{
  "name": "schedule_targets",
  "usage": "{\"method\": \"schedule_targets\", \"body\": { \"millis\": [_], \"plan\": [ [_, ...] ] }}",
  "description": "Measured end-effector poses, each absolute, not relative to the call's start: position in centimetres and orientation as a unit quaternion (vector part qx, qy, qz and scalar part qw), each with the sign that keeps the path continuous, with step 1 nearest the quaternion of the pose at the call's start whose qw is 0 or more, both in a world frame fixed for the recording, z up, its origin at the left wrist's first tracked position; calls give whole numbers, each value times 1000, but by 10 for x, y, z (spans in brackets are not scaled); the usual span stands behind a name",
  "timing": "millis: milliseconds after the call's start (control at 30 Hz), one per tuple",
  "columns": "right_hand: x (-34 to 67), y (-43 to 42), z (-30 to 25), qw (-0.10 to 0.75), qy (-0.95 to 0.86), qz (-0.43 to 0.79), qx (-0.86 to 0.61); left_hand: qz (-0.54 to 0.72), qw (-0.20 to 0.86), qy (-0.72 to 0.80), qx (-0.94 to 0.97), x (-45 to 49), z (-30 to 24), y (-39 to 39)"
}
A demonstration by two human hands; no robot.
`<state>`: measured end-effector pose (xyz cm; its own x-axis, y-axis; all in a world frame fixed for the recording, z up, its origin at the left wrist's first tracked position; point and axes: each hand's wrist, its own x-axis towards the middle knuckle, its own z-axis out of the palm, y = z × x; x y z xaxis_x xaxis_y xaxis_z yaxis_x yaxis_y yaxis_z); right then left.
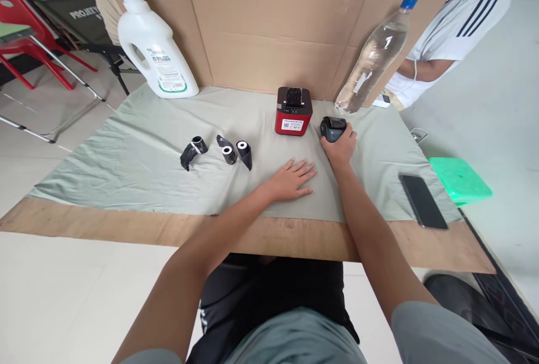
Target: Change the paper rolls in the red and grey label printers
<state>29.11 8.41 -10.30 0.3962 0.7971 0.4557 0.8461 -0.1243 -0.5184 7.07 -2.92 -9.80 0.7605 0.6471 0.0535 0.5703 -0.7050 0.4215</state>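
My left hand [292, 181] lies flat on the grey-green cloth [269, 128], fingers spread, with nothing in it. My right hand [342, 149] is wrapped round a small dark grey device that looks like a portable printer [332, 130], resting on the cloth; part of it is hidden by the fingers. Just left of it stands a red and black receipt printer [293, 112] with black paper in its top slot. Farther left are three small black paper rolls: one on its side with a loose strip [199, 145], one upright in the middle [228, 155], and one beside it [243, 152].
A white detergent bottle [158, 52] stands at the back left, a clear water bottle [374, 60] leans at the back right. Cardboard [273, 21] walls the far edge. A phone [422, 201] lies right, near a green stool [460, 178]. Another person's sleeve [475, 21] shows behind.
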Motion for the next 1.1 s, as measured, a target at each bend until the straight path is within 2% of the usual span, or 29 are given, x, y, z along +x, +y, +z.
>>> {"method": "schedule_targets", "body": {
  "millis": [233,367,633,1100],
  "plan": [
    [283,70,-100,430,-557,-15,-710,117,227,338,906,69,-93,-28],
    [269,28,-100,451,-623,-1,-639,180,235,412,862,70,-98,-23],
    [240,-46,-98,437,-655,84,-610,315,253,539,739,69,-96,-15],
    [229,-56,-91,352,-684,77,-634,361,348,558,661,65,-89,-12]
  ]
}}
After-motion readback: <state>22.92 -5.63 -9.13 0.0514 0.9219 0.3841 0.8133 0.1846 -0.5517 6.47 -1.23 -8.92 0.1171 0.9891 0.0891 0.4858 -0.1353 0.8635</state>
